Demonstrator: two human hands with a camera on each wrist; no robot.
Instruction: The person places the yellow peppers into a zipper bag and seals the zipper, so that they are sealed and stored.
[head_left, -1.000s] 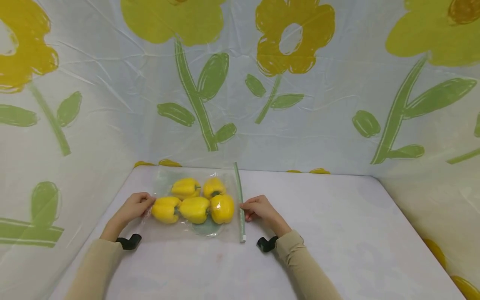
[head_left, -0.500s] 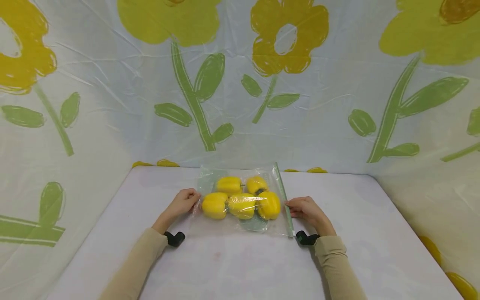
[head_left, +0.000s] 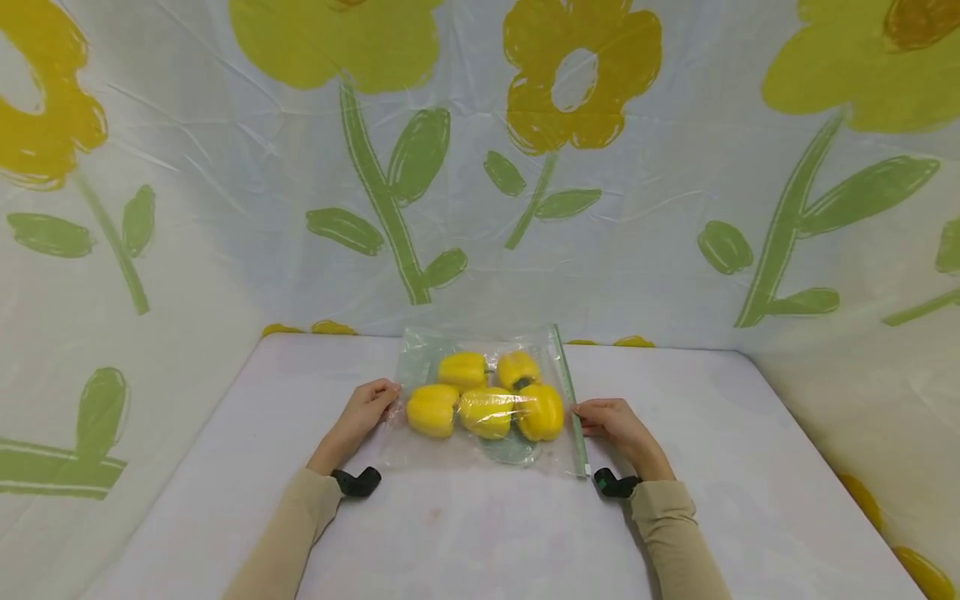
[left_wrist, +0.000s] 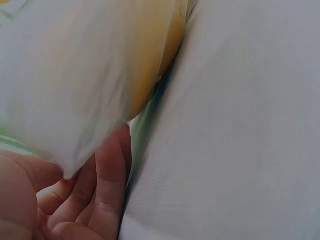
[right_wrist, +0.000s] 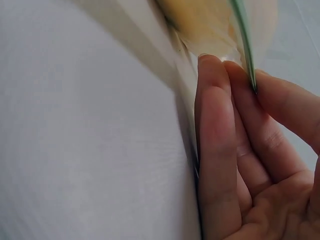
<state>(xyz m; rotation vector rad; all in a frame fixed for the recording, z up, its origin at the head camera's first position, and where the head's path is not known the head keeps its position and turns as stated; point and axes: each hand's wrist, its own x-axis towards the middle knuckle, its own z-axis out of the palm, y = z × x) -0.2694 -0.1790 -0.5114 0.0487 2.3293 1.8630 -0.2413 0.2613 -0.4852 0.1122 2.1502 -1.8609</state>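
Note:
A clear zip bag (head_left: 450, 457) lies on its side across the table's far half. Several yellow bell peppers (head_left: 487, 413) are inside it, three along the near side and the others behind. My left hand (head_left: 363, 412) pinches the bag's left edge; in the left wrist view the plastic (left_wrist: 80, 90) runs between thumb and fingers (left_wrist: 110, 175). At the opposite end, my right hand (head_left: 618, 425) pinches the green zip strip (head_left: 567, 383), whose white slider (head_left: 587, 471) sits at the near end. The right wrist view has the strip (right_wrist: 244, 35) between thumb and forefinger.
A white-covered table (head_left: 465, 542) spreads under both arms. Flower-printed sheets (head_left: 637, 275) rise behind it and at both sides. Each wrist carries a black camera mount, one at the left (head_left: 358, 482) and one at the right (head_left: 615, 482).
Both hands have carried the bag of peppers rightward across the table, mostly in the first half second. Since then hands and bag have barely shifted.

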